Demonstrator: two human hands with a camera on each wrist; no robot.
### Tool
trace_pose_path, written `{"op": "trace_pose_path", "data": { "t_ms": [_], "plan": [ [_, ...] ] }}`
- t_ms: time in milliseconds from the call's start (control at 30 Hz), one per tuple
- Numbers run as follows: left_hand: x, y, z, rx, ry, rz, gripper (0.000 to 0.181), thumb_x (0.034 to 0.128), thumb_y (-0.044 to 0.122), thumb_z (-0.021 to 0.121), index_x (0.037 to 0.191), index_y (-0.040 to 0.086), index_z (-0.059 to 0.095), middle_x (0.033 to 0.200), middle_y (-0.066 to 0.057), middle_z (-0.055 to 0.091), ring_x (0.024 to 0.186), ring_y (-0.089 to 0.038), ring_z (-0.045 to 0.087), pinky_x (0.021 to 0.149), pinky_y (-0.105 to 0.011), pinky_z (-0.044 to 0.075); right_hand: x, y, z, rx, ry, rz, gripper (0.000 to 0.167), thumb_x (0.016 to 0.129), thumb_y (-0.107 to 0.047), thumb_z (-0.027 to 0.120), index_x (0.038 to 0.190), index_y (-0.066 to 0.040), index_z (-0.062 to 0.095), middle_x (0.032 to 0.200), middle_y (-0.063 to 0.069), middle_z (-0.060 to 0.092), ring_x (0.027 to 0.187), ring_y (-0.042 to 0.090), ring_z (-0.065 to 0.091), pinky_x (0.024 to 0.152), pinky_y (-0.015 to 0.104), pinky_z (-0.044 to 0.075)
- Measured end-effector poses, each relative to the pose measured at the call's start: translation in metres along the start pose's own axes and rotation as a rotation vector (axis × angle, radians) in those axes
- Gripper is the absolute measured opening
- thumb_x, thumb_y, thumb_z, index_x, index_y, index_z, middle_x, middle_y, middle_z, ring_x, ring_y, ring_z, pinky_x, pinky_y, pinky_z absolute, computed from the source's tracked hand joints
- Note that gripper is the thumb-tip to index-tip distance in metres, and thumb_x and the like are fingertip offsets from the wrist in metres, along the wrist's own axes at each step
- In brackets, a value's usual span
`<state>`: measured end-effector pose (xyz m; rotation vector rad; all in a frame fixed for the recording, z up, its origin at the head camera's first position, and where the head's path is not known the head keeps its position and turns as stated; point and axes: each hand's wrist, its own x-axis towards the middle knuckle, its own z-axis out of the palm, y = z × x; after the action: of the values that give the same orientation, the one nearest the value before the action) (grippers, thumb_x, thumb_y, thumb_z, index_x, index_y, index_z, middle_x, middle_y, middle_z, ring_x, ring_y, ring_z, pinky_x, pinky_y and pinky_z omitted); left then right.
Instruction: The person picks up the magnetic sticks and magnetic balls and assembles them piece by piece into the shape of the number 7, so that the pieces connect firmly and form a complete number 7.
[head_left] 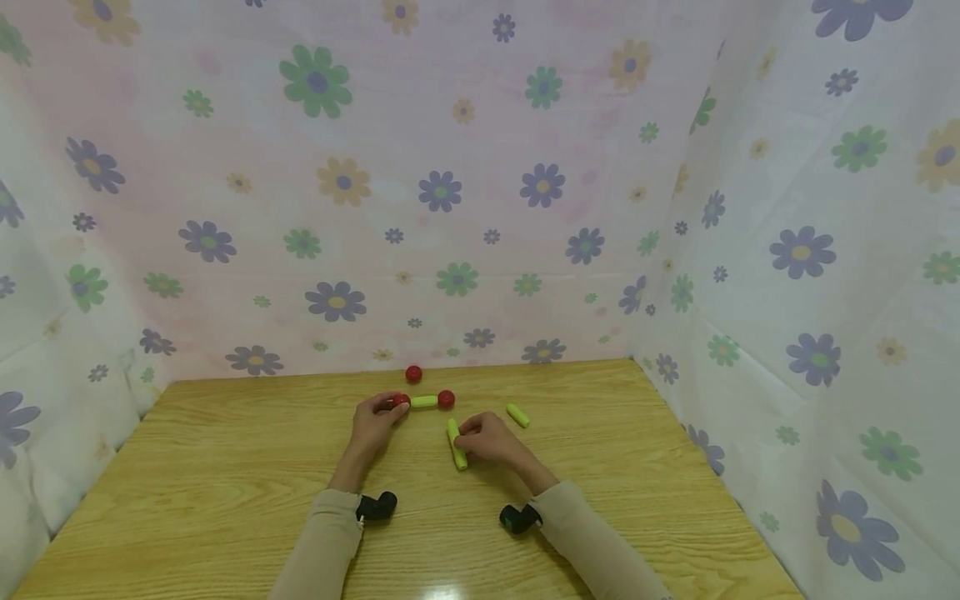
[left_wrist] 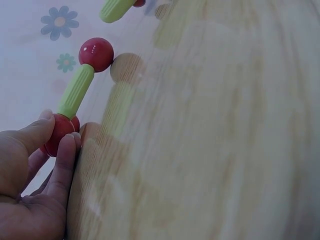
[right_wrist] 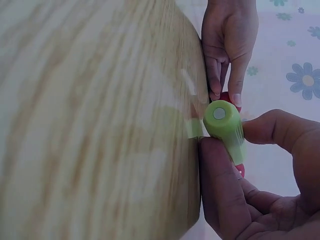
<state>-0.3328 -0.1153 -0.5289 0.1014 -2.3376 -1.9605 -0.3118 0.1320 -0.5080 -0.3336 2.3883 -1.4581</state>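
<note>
In the head view my left hand [head_left: 377, 421] pinches a red ball [head_left: 402, 401]. A ribbed yellow-green stick [head_left: 424, 402] runs from that ball to a second red ball [head_left: 446, 398]. The left wrist view shows thumb and fingers around the near ball [left_wrist: 59, 134], with the stick [left_wrist: 76, 91] and far ball [left_wrist: 96, 54] in line. My right hand [head_left: 491, 439] pinches another yellow-green stick [head_left: 457, 444] between thumb and fingers. In the right wrist view a round grey disc sits in the end of this stick [right_wrist: 225, 127], which partly covers the red balls behind it.
A loose red ball [head_left: 414, 374] lies near the back edge of the wooden table [head_left: 225, 467]. Right of my right hand lies another yellow-green stick [head_left: 517, 415]. Flower-patterned cloth [head_left: 480, 208] rises behind the table and along its sides.
</note>
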Motion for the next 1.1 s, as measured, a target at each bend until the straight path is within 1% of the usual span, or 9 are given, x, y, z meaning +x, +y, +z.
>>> {"op": "trace_pose_path", "data": {
  "t_ms": [333, 633, 833, 933, 1100],
  "plan": [
    [0.0, 0.001, 0.001, -0.045, -0.008, -0.015, 0.035, 0.099, 0.01, 0.071, 0.131, -0.003, 0.067, 0.121, -0.025, 0.065, 0.104, -0.025, 0.064, 0.077, -0.017, 0.056, 0.005, 0.0, 0.002, 0.07, -0.015, 0.041, 0.041, 0.096, -0.013, 0.068, 0.128, 0.012, 0.064, 0.119, 0.022, 0.071, 0.095, 0.024, 0.074, 0.082, 0.037, 0.063],
    [0.0, 0.0, 0.001, -0.039, 0.0, -0.01, 0.033, 0.0984, 0.009, 0.072, 0.129, -0.004, 0.068, 0.117, -0.024, 0.066, 0.094, -0.016, 0.063, 0.073, -0.016, 0.054, 0.012, -0.002, 0.005, 0.155, -0.026, 0.062, 0.04, 0.097, -0.014, 0.067, 0.128, 0.012, 0.064, 0.113, 0.018, 0.072, 0.091, 0.018, 0.071, 0.083, 0.035, 0.063],
    [0.0, 0.001, 0.001, -0.035, 0.004, -0.005, 0.034, 0.0984, 0.009, 0.072, 0.129, -0.005, 0.068, 0.118, -0.025, 0.066, 0.097, -0.018, 0.064, 0.074, -0.015, 0.054, 0.017, 0.002, 0.005, 0.21, -0.034, 0.07, 0.044, 0.098, -0.014, 0.065, 0.132, 0.013, 0.061, 0.118, 0.021, 0.07, 0.095, 0.018, 0.071, 0.086, 0.036, 0.062],
    [-0.001, 0.001, 0.001, -0.027, 0.002, -0.005, 0.034, 0.0987, 0.01, 0.072, 0.129, -0.004, 0.068, 0.119, -0.025, 0.066, 0.1, -0.021, 0.063, 0.074, -0.014, 0.053, 0.02, 0.004, 0.005, 0.237, -0.03, 0.094, 0.046, 0.098, -0.015, 0.065, 0.135, 0.012, 0.06, 0.119, 0.021, 0.07, 0.095, 0.017, 0.07, 0.087, 0.035, 0.062],
    [-0.001, 0.001, 0.0, -0.015, 0.004, 0.001, 0.033, 0.0988, 0.012, 0.072, 0.129, -0.003, 0.069, 0.12, -0.025, 0.066, 0.105, -0.026, 0.063, 0.074, -0.014, 0.051, 0.024, 0.007, 0.005, 0.255, -0.035, 0.102, 0.047, 0.099, -0.017, 0.066, 0.137, 0.011, 0.058, 0.119, 0.019, 0.07, 0.094, 0.016, 0.07, 0.085, 0.033, 0.062]
  ]
}}
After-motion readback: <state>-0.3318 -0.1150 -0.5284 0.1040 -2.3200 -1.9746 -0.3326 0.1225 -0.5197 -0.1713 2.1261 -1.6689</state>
